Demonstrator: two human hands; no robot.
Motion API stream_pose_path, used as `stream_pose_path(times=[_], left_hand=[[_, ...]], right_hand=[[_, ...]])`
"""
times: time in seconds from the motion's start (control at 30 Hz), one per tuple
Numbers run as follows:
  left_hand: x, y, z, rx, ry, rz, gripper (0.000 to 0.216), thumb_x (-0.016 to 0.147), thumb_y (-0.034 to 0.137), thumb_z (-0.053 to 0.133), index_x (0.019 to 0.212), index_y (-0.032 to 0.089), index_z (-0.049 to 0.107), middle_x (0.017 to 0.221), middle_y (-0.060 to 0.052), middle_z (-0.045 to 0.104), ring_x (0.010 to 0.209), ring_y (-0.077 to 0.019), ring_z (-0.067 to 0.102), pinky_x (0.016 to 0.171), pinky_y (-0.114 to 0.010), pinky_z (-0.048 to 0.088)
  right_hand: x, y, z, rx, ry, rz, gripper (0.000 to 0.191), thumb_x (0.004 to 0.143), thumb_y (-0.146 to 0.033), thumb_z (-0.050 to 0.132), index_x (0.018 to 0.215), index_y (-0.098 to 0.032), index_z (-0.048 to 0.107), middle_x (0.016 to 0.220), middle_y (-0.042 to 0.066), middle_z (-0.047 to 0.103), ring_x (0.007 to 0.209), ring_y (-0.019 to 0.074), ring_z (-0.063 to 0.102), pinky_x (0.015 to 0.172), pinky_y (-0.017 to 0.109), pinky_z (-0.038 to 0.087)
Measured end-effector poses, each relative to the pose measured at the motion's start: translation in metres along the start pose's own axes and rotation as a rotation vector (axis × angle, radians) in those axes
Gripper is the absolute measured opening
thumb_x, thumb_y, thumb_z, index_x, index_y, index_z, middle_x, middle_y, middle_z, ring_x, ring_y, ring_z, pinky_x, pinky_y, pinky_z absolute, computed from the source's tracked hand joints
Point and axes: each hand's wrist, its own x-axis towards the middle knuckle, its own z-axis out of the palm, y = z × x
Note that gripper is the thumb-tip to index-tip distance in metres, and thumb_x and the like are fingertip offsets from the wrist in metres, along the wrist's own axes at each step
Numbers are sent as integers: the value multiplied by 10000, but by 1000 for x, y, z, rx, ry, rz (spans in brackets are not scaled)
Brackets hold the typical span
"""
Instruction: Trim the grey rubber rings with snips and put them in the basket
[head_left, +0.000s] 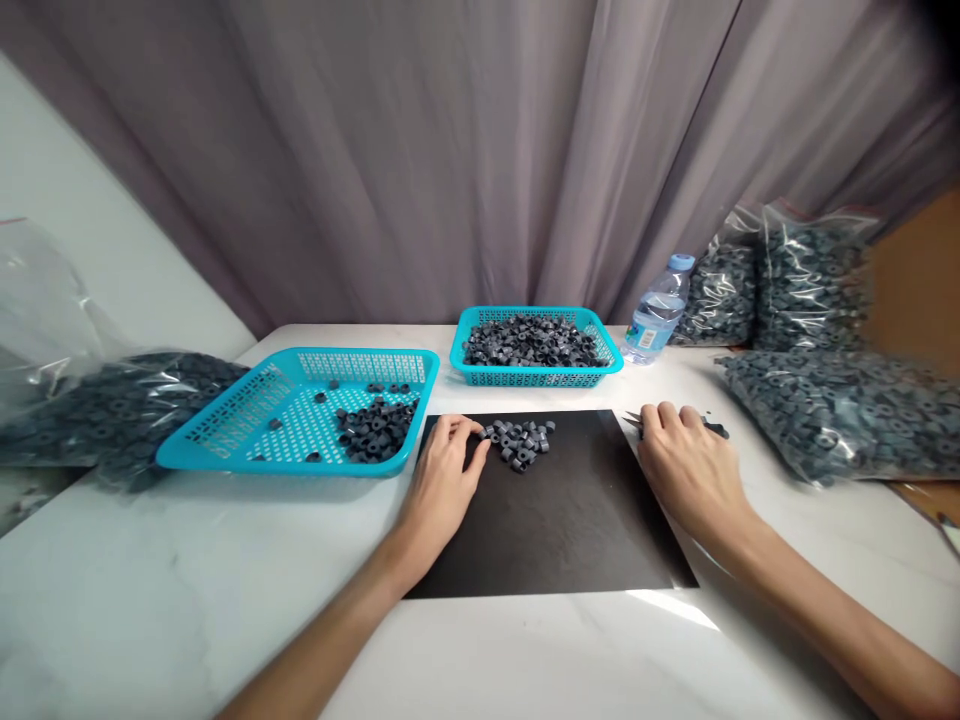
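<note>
My left hand (444, 475) rests at the left edge of a black mat (555, 530). Its thumb and index finger close around a small dark grey ring at the left side of a pile of such rings (519, 443). Beyond the mat's right edge, my right hand (690, 462) is curled down over a slim pointed metal tool (632, 419), whose tip sticks out to the left. The rest of that tool is hidden under the fingers. Small dark bits (716, 429) lie just past the right knuckles.
A blue basket (300, 465) with some rings stands on the left, another blue basket (536, 378) full of rings at the back. A water bottle (660, 312) is beside it. Bulging bags of rings lie left (135, 400) and right (847, 415). A curtain (420, 160) hangs behind.
</note>
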Motion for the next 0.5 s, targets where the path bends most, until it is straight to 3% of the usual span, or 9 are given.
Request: stream_pose_path(times=[0.17,0.5], left_hand=[[1,1,-1,-77,-7,-34,99,930,150,593,887,228,637,972,-45,631,935,-246,662,895,-389,520],[3,13,-8,-249,67,-125,136,905,207,665,793,227,591,823,-15,638,774,-204,641,761,-319,510]], right_hand=[[0,-1,0,4,-38,-16,127,956,-63,517,1006,-139,605,917,114,655,864,269,619,533,319,253],[-3,11,-4,-50,-72,27,183,922,18,463,967,-105,591,861,137,642,845,298,649,532,318,231]])
